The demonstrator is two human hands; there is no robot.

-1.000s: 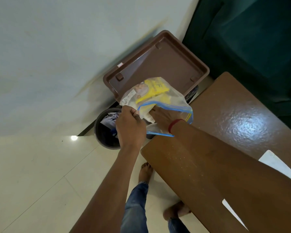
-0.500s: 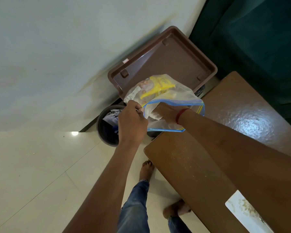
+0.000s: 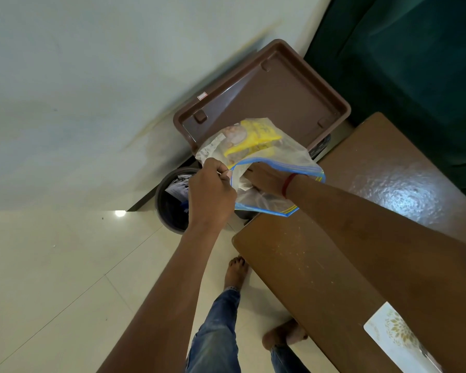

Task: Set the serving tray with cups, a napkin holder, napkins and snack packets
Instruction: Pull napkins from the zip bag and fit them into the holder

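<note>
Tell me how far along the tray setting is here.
Done: nothing; the brown tray looks bare. In hand: the left hand pinches the zip bag open, the right hand is inside it near the yellow snack packets. Left: packets, cups, napkin holder, napkins.

I cannot see the fingers of the right hand (image 3: 269,179): they are sunk in the bag (image 3: 293,157), so its grip is unclear. Print on the packets (image 3: 256,135) is blurred. The left hand (image 3: 210,195) covers part of the bin (image 3: 163,214). The bag hides the near corner of the tray (image 3: 280,98). The table (image 3: 307,265) runs off the frame.
</note>
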